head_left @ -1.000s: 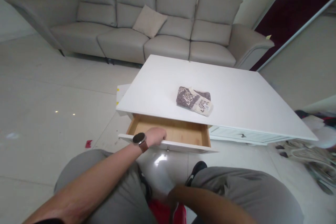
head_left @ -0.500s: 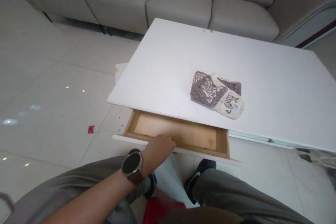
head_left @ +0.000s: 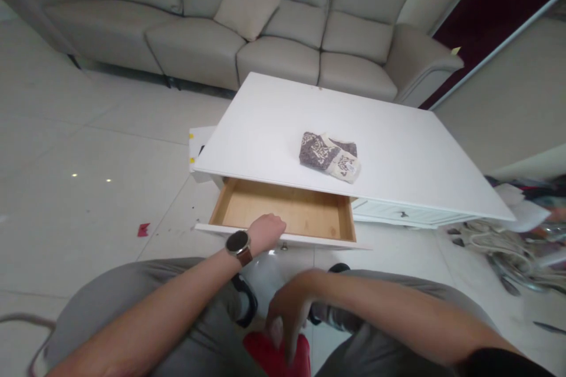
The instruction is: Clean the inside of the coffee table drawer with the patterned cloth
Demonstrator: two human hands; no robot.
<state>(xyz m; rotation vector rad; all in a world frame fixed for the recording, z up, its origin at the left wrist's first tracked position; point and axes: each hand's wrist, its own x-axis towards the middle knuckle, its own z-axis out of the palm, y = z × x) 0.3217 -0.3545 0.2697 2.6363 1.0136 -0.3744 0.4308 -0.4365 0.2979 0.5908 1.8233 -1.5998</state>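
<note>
My left hand (head_left: 266,231), with a watch (head_left: 237,243) on its wrist, is closed over the top edge of the drawer front. The pulled-out drawer (head_left: 283,203) has a bare wooden inside and a small knob (head_left: 284,245). Between my legs, my right hand (head_left: 289,312) points down at a red thing (head_left: 260,349) whose kind I cannot make out. Motion blurs its fingers, and a pale patch shows among them. On the white table (head_left: 389,147) lies a folded brown and cream patterned cloth (head_left: 329,156).
A grey sofa (head_left: 194,47) with a cushion (head_left: 246,7) stands behind the table. A red scrap (head_left: 143,230) lies on the tiled floor at left. A white box (head_left: 198,140) shows by the table's left end. Blurred clutter (head_left: 517,241) lies on the right.
My view has tilted up, showing more of the sofa. My right hand and forearm have come into clearer view above the red thing. My left hand stays on the drawer front.
</note>
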